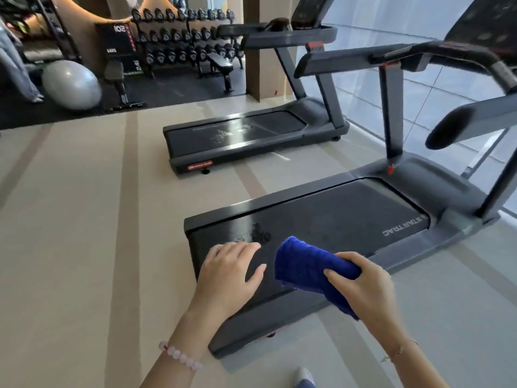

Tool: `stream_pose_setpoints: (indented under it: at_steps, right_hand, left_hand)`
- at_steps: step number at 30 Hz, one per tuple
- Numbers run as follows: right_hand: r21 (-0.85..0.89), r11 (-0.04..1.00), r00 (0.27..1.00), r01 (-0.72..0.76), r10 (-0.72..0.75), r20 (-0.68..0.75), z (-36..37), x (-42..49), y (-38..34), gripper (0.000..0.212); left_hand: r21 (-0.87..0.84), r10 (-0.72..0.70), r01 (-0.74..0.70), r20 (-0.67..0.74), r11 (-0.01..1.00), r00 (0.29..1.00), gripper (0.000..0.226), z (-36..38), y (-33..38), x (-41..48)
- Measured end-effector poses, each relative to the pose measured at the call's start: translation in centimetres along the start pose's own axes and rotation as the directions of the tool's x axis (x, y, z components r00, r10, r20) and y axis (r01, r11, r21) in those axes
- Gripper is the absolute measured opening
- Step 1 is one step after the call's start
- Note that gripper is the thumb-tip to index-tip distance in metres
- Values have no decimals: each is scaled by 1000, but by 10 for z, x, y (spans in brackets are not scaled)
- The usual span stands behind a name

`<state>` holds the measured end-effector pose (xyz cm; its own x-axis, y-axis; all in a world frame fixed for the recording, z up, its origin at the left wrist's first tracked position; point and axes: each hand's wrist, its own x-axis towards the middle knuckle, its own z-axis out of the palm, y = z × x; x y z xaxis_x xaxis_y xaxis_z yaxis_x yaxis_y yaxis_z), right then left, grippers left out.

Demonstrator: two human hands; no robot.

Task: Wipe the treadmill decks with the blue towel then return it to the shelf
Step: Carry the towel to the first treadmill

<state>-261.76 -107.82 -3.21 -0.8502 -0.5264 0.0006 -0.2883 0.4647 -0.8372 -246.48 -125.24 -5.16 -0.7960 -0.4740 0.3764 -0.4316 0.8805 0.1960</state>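
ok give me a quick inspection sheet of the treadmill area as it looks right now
surface: near treadmill deck, dark belt with smudges near its rear end
job's things: blue towel bunched above that deck; far treadmill deck also shows marks
clutter: nothing seen
hands: right hand grips the towel; left hand open, over the deck's rear corner
cables: nothing seen
surroundings: dumbbell rack, grey exercise ball and bench beyond; glass wall on the right

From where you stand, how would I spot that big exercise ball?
Look to the long black dumbbell rack at the back, then left past the black padded bench. The large smooth grey exercise ball sits on the dark floor mat, the only pale round thing among black gear.
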Motion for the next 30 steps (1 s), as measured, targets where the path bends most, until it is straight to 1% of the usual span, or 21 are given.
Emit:
stream_pose_setpoints:
  at_steps: [6, 11, 15, 18, 21, 30]
  right_hand:
    - [10, 1000, 992, 22, -23, 125, -15, 110, 7, 21]
    - [0, 1000, 981, 26, -25, 193, -8, 166, 15, 20]
    - [0, 1000, 968, 15, -14, 252, 3, 195, 20, 20]
    - [-7, 1000, 953, 11, -9, 304, 18, 210, 22, 19]
    - [-20, 1000, 941, 1, 6, 338, 35, 221, 22, 19]
    - [-64, 997, 920, -32, 54, 389, 99, 245, 28, 21]
  left_hand:
    - [9, -129, 129, 6, 992, 992, 41, 31, 21, 82]
    - [32, -208, 207, 16, 978, 978, 41, 53, 20, 114]
    - [52, -267, 265, 27, 963, 963, 41, 66, 13, 125]
    - [55, -307, 305, 33, 951, 951, 35, 74, 5, 128]
    - [54, -337, 334, 46, 941, 940, 35, 81, -7, 129]
    - [32, -376, 375, 74, 926, 924, 35, 119, -67, 134]
